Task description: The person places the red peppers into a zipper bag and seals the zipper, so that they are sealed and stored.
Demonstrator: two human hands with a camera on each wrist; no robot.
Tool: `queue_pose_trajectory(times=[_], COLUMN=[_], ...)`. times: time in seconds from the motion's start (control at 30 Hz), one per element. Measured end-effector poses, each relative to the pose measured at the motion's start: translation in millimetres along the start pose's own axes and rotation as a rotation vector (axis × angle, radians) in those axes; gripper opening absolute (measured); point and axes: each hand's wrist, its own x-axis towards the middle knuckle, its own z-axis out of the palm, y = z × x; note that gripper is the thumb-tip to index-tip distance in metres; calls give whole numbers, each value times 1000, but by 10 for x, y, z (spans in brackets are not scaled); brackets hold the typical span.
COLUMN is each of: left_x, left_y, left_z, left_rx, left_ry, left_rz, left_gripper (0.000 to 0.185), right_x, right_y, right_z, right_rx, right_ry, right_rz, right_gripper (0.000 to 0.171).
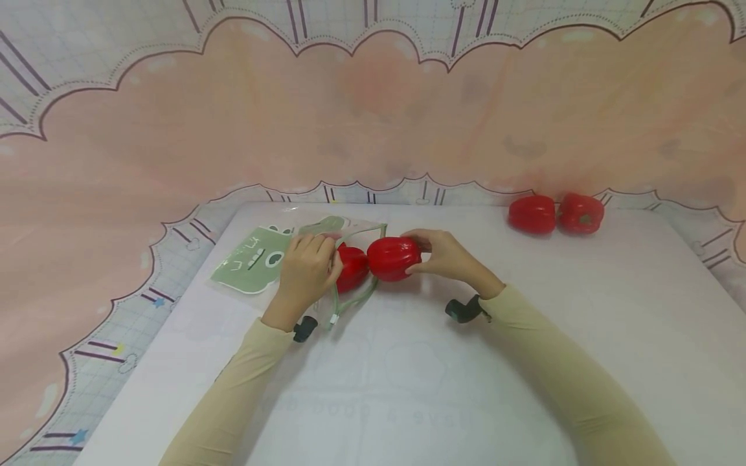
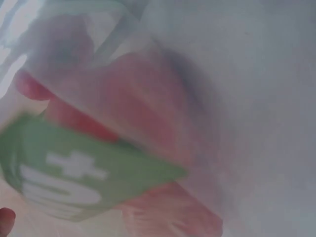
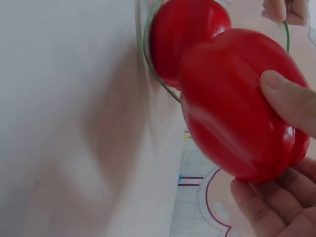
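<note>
A clear plastic drawstring bag [image 1: 247, 265] with a green cartoon face lies on its side, its green-edged mouth facing right. My left hand [image 1: 307, 266] pinches the upper edge of that mouth; its fingers [image 3: 277, 8] show at the top of the right wrist view. One red bell pepper [image 1: 352, 268] sits just inside the opening. My right hand [image 1: 447, 257] grips another bell pepper [image 3: 242, 108], thumb on one side and fingers beneath, right up against the first one. Through the film in the left wrist view, blurred red shapes [image 2: 138, 98] appear behind the green print [image 2: 84, 173].
Two more red bell peppers [image 1: 531, 215] lie side by side at the back right of the white table [image 1: 408, 382]. A peach and white patterned cloth [image 1: 373, 116] stretches behind the table. A white cord stopper [image 1: 334, 319] hangs at the bag's near edge.
</note>
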Motion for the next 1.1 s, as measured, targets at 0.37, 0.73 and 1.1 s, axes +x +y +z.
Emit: queue_pose_trajectory(times=[0.37, 0.73, 1.1], left_x=[5, 7, -24], left_y=[1, 13, -3], left_z=[36, 15, 47], left_rx=[-7, -25, 6], left_ry=[19, 24, -4], left_rz=[19, 27, 18], left_gripper=[10, 9, 10], right_x=[82, 180, 283], right_y=[-66, -107, -87], right_z=[136, 283, 415], right_rx=[-13, -13, 51], right_ry=[11, -12, 6], right_rz=[20, 3, -38], right_gripper=[62, 63, 64])
